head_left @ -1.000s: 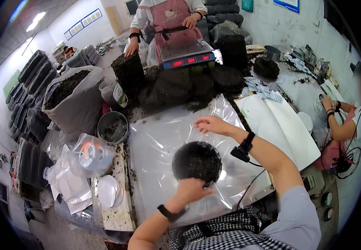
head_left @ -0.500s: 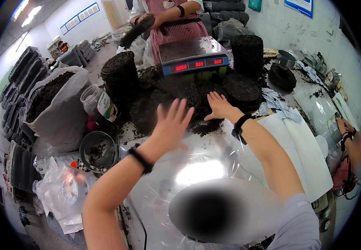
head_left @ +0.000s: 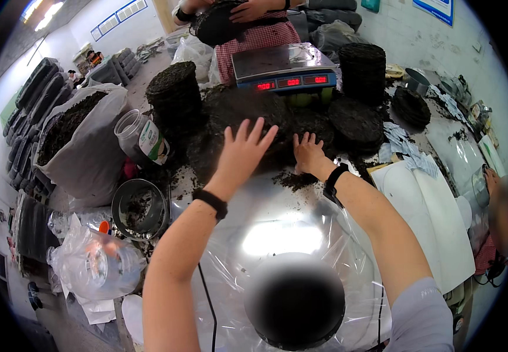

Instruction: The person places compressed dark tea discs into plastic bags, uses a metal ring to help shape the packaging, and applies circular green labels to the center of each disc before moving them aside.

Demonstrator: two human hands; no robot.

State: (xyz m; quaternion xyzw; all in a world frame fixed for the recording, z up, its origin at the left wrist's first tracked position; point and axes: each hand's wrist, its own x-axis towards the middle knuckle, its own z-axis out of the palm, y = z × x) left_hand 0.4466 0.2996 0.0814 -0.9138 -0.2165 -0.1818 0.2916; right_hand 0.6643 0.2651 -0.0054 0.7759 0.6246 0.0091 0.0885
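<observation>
Dark round pressed cakes of leafy material lie across the far side of the table. My left hand (head_left: pixel 242 151), fingers spread, rests over the nearer cakes (head_left: pixel 204 155) left of centre; contact is hard to make out. Beside it, my right hand (head_left: pixel 309 154) has its fingers apart at the front of a dark cake (head_left: pixel 312 126). Nothing is held in either hand. A further cake (head_left: pixel 356 124) lies to the right. Behind them stands a weighing scale (head_left: pixel 283 61) with a red lit display and a bare metal plate. Across the table, a person's hands hold a dark round cake (head_left: pixel 214 24).
Tall stacks of cakes (head_left: pixel 175 94) (head_left: pixel 362 73) flank the scale. At left are a clear jar (head_left: pixel 139 136), a metal bowl (head_left: pixel 140 209) and an open sack (head_left: pixel 87 155). White sheets (head_left: pixel 424 205) lie right. A blurred dark round shape (head_left: pixel 295 299) fills the lower middle.
My left hand has moved slightly farther out over the cakes; my right hand stays close by, its fingers bent lower. The person opposite has brought the dark cake across, now held in both hands.
</observation>
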